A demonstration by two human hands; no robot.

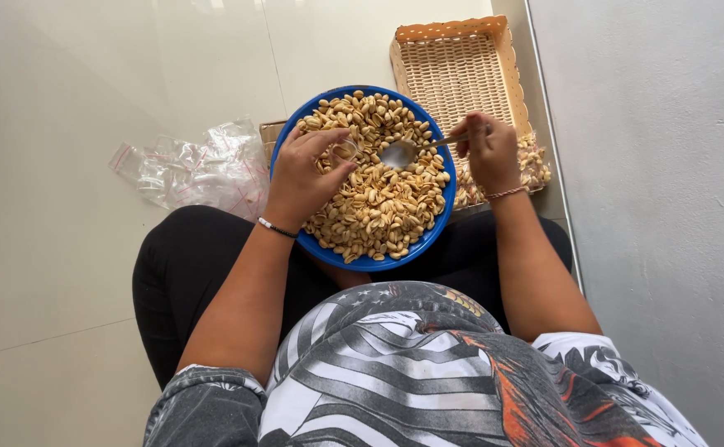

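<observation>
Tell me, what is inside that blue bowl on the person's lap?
The blue bowl is heaped with pale shelled nuts. A spoon, held by the right hand, rests on them. The bowl's bottom is covered.

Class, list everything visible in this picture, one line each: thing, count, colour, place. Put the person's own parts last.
Round blue plastic bowl: one, blue, on the lap.
Shelled peanuts: many, tan, heaped in the bowl.
Metal spoon: one, silver, over the peanuts.
Small clear plastic bag: one, transparent, at the left hand's fingers.
Woven rectangular basket: one, beige, on the floor ahead.
Filled peanut packets: several, clear, in the basket's near end.
Empty zip bags: a pile, clear, floor at left.
Left hand: one, holding the small bag.
Right hand: one, gripping the spoon.
</observation>
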